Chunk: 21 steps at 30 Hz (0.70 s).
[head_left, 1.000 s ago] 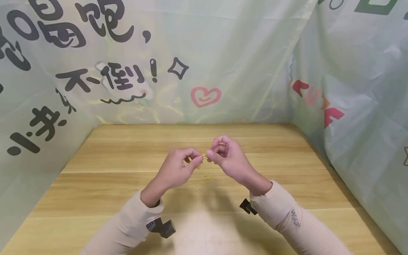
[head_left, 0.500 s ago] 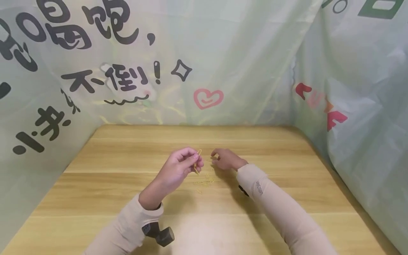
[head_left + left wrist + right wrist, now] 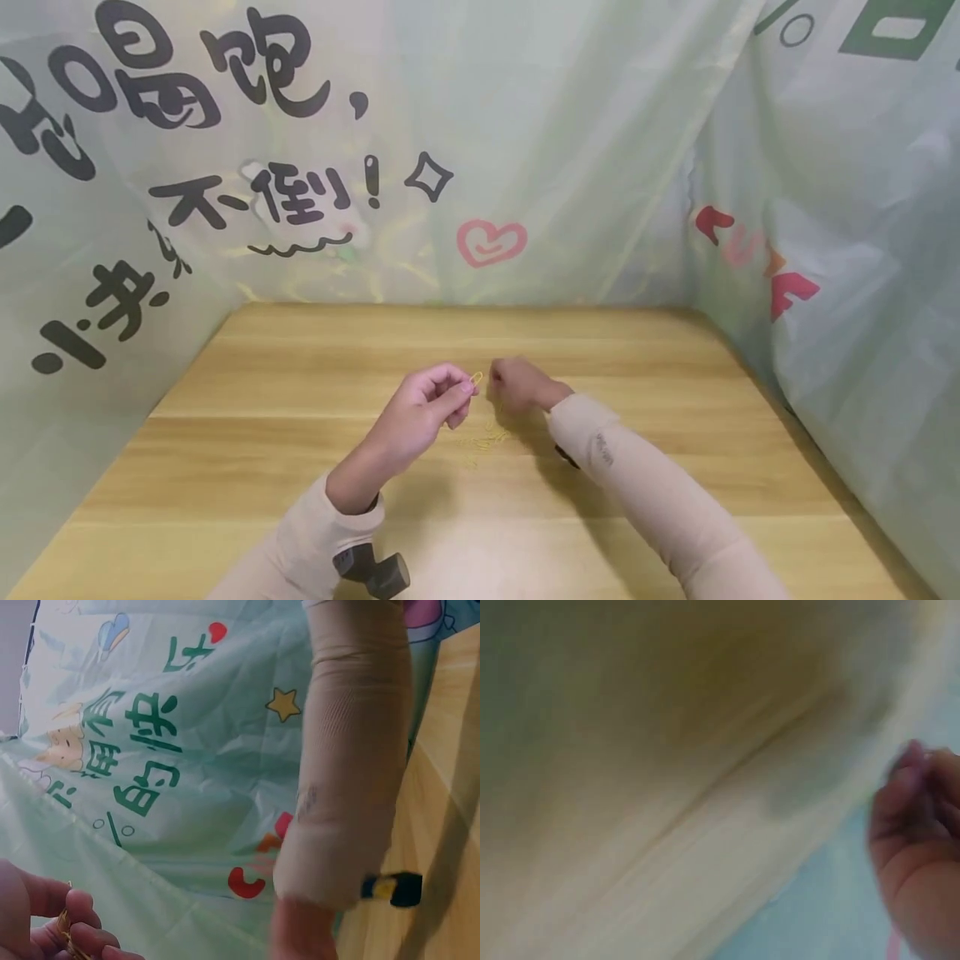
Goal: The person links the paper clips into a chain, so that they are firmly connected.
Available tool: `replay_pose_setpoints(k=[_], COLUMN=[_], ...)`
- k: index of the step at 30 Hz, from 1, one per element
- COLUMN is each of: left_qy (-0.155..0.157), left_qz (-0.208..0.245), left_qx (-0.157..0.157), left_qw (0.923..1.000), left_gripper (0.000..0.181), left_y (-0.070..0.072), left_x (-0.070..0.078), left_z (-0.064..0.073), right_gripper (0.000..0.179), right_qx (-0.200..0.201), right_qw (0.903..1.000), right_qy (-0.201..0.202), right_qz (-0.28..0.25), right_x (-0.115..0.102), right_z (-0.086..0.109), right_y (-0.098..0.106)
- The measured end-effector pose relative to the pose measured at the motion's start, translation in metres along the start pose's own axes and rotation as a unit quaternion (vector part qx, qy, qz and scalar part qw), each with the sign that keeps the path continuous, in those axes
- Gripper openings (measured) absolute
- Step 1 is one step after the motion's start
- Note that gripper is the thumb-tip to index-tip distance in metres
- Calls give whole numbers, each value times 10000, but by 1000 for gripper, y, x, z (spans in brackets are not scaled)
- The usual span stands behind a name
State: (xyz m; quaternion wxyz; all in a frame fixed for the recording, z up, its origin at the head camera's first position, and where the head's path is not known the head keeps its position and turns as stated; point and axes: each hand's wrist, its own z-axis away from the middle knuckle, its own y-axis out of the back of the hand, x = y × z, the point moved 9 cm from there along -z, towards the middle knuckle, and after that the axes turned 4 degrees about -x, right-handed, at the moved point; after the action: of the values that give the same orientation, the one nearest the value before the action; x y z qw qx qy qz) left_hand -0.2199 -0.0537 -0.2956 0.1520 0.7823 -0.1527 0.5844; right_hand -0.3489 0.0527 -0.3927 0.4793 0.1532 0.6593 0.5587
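Note:
My left hand (image 3: 408, 417) pinches a yellow paper clip (image 3: 477, 379) between thumb and forefinger, its loop standing out past the fingertips. In the left wrist view, linked yellow clips (image 3: 66, 930) lie along the curled fingers of that hand. My right hand (image 3: 522, 385), blurred, is just to the right of the held clip, low over the table. In the right wrist view its thumb and fingertips (image 3: 909, 761) come together on a small pale bit, apparently another paper clip. Nearer to me, several loose yellow paper clips (image 3: 483, 439) lie scattered on the wooden table.
The wooden table (image 3: 300, 483) ends at printed cloth sheets (image 3: 585, 150) behind and on both sides. A black wrist camera (image 3: 371, 571) sits on the left sleeve. The right sleeve (image 3: 652, 492) reaches across the table's right part.
The right hand left the left hand, reached down to a clip on the table, and now its fingers have closed. The left hand has turned the clip chain, which hung down half a second ago.

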Motion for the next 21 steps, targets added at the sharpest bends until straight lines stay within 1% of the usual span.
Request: replay_pose_setpoints(k=[1, 2, 3, 4, 5, 6, 7, 9, 12, 16, 19, 21], left_qy=[9, 13, 4, -6, -19, -46, -67, -153, -267, -429, -581, -667], left_qz=[-52, -100, -129, -184, -246, -300, -364, -473, -565, -694, -825, -879], left_qx=[33, 70, 101, 138, 178, 211, 249, 306, 324, 246, 197, 173], left_qw=[10000, 9999, 9999, 9997, 9995, 9993, 9990, 9983, 9975, 9964, 9947, 9937], left_gripper=[13, 13, 13, 13, 13, 13, 13, 13, 13, 12, 11, 10], left_y=[2, 4, 6, 8, 11, 12, 14, 15, 16, 13, 11, 10], left_x=[0, 0, 1, 2, 3, 5, 6, 11, 17, 27, 35, 41], left_z=[0, 1, 1, 2, 3, 3, 4, 5, 6, 5, 4, 2], right_gripper=[6, 7, 11, 15, 19, 23, 26, 27, 26, 29, 35, 38], right_qx=[219, 462, 698, 901, 1020, 1125, 1232, 1364, 1492, 1617, 1753, 1847], right_qw=[9977, 9909, 9803, 9684, 9570, 9475, 9423, 9355, 9302, 9237, 9160, 9086], right_qy=[42, 131, 302, 514, 626, 773, 922, 1119, 1271, 1545, 1865, 2110], right_qz=[-637, -1255, -1825, -2268, -2641, -2891, -2973, -3062, -3104, -3111, -3089, -3095], right_x=[-4, -10, -17, -26, -34, -43, -52, -69, -87, -102, -112, -117], right_z=[5, 11, 17, 25, 33, 42, 51, 67, 87, 105, 115, 120], right_y=[9, 19, 30, 40, 48, 57, 64, 77, 91, 104, 113, 118])
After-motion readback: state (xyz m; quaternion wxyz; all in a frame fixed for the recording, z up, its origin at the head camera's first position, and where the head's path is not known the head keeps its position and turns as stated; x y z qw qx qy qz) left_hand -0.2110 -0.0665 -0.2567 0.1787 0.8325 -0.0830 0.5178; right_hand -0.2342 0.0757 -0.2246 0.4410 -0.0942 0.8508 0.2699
